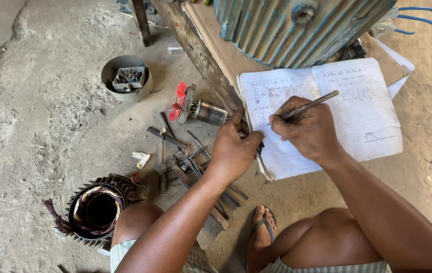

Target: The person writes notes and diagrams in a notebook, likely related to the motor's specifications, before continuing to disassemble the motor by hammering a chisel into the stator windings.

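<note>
Nearest to the camera are the person's bare knees and a foot in a grey sandal (262, 230), resting on the dusty ground. Above them the two forearms reach far into the scene. The right hand (308, 130) is closed around a silver pen (309, 105), with the fingers clamped on its barrel and the tip touching the left page of an open notebook (362, 114). The left hand (232, 149) lies on the left edge of the same notebook; its fingers are together and curled over the page border, pressing it down, and it holds nothing else. The notebook has white pages with handwriting and small sketches, and it lies on a wooden board (211, 48) in the middle of the scene, a little to the right.

Just behind the notebook, at the far edge, stands a blue ribbed motor housing (276, 25) with blue wires (416, 17) coming out at the far right. To the left of the left hand, a small rotor with a red fan (196, 107) lies on the ground, and near it is a scattered group of dark metal tools (185, 156). Further left and far, a grey round container (125, 78) holds metal parts. At the near left, beside the left knee, a stator with copper windings (97, 210) sits on the ground
</note>
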